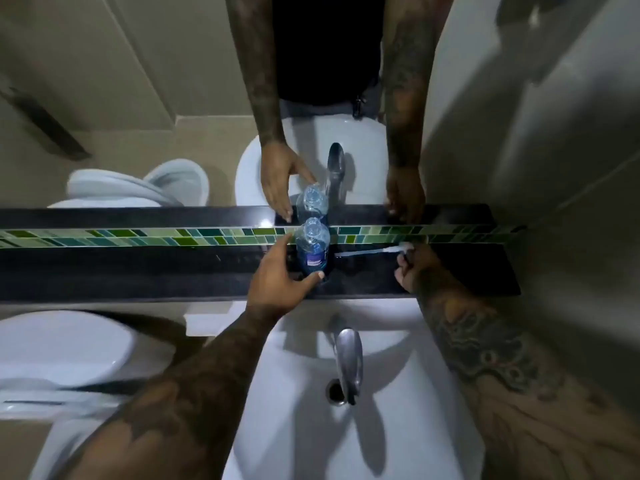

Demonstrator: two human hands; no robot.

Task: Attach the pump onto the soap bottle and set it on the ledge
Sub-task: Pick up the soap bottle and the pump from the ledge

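Observation:
A clear soap bottle (312, 244) with blue liquid and an open neck stands upright on the black ledge (138, 271). My left hand (277, 282) curls around the bottle, thumb in front and fingers behind it. The white pump (374, 251) lies on the ledge to the right, its thin tube pointing left toward the bottle. My right hand (414, 268) is on the pump's head end, fingers closed around it. The mirror above repeats the bottle and both hands.
A white sink (398, 393) with a chrome tap (349, 358) sits below the ledge. A toilet (62, 351) stands at the left. A green tile strip (138, 236) runs along the mirror's base. A grey wall closes in on the right.

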